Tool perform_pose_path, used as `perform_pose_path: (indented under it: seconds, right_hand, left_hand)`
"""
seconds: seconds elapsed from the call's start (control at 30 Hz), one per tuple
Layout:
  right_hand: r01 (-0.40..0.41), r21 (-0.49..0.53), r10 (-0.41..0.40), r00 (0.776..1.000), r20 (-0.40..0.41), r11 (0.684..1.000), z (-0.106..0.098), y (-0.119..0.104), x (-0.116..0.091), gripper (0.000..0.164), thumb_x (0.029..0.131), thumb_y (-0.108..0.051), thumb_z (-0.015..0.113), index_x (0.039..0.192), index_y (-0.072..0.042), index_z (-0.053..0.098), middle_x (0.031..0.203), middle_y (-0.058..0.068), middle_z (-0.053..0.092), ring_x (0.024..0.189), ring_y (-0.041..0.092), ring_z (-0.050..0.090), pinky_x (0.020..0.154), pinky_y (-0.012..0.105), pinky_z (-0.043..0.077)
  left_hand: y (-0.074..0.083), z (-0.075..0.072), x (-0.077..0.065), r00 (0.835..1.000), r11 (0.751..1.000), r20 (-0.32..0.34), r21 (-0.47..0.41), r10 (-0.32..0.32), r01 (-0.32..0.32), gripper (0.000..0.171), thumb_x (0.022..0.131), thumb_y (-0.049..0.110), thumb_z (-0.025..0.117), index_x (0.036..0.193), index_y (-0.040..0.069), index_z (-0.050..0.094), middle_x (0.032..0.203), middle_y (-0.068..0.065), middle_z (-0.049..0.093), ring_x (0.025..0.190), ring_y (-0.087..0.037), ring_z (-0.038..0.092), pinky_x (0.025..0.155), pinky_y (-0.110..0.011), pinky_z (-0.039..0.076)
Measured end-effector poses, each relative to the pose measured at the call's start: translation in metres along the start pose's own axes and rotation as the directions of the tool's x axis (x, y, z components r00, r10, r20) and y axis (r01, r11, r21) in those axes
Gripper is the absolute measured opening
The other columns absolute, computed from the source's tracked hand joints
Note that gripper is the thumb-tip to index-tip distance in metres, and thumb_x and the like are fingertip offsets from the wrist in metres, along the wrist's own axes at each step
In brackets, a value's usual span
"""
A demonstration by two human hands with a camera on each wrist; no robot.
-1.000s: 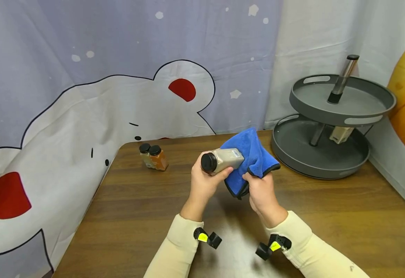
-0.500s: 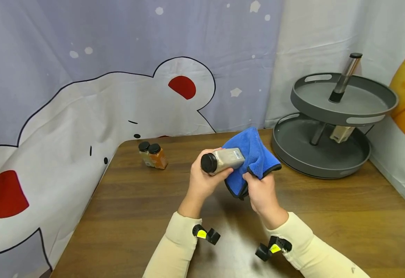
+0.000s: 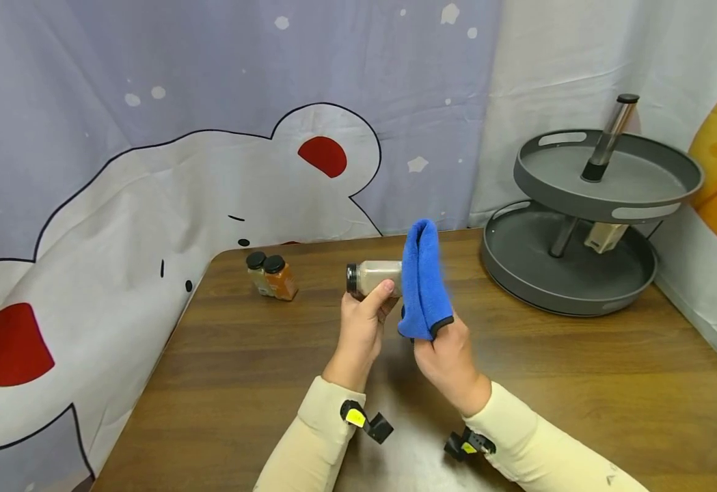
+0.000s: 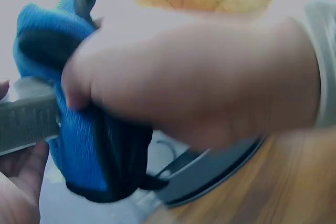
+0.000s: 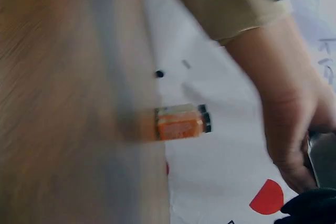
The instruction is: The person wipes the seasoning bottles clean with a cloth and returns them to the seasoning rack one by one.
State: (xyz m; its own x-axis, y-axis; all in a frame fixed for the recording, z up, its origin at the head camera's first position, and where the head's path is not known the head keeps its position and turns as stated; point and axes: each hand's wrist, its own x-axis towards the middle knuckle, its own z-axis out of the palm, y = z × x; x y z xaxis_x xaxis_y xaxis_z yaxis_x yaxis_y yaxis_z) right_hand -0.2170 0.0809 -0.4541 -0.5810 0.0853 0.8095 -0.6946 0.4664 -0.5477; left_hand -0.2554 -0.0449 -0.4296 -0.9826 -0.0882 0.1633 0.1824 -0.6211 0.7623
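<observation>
My left hand grips a clear spice jar with a black lid, tilted on its side above the table, lid pointing left. The jar holds a pale beige powder. My right hand holds a folded blue cloth with black edging, draped over the jar's base end and hiding it. In the left wrist view the right thumb presses the cloth beside the jar's end. The right wrist view shows my left hand curled round the jar, mostly cut off.
On the table, at the back left, stand two black-lidded jars, one orange and one greenish. A grey two-tier round tray stands at the back right, with a beige-filled jar on its lower tier. A patterned curtain hangs behind.
My right hand has shifted slightly left, and the cloth now folds over the jar's base end. The jar has turned to lie nearly level, its lid facing further left.
</observation>
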Motion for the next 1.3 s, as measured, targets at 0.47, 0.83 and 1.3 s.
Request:
perform_pose_path:
  seconds: [0.47,0.83,1.3]
  right_hand:
    - [0.278,-0.095,-0.273,0.960,0.059,0.956,0.008,0.016,-0.008,0.088,0.058,0.014,0.042,0.144,0.002,0.052,0.151,0.030,0.042,0.133,0.048,0.048,0.114,0.039,0.037]
    - [-0.118,0.293,0.123,0.992,-0.001,0.949,-0.004,-0.015,0.009,0.057,0.086,0.020,0.061,0.141,0.005,0.055,0.139,0.022,0.058,0.129,0.022,0.057,0.109,0.033,0.043]
    - [-0.786,0.353,0.619,0.618,0.485,0.508,-0.036,-0.007,0.050,0.062,0.077,0.017,0.046,0.139,0.014,0.046,0.132,0.025,0.056,0.117,0.029,0.057,0.099,0.041,0.048]
  left_hand:
    - [0.001,0.002,0.001,0.975,0.977,-0.079,-0.071,-0.205,0.200,0.013,0.101,0.017,0.059,0.106,0.005,0.062,0.086,0.000,0.069,0.073,-0.008,0.067,0.069,-0.022,0.056]
    - [0.009,0.011,-0.013,0.965,0.919,0.019,0.301,0.261,-0.254,0.043,0.080,0.004,0.082,0.116,-0.004,0.060,0.103,-0.011,0.067,0.094,-0.019,0.066,0.084,-0.030,0.056]
    - [0.033,-0.019,0.004,0.722,0.510,0.627,0.537,0.292,-0.672,0.059,0.065,-0.002,0.094,0.116,0.003,0.065,0.117,-0.014,0.070,0.108,-0.029,0.067,0.097,-0.041,0.052]
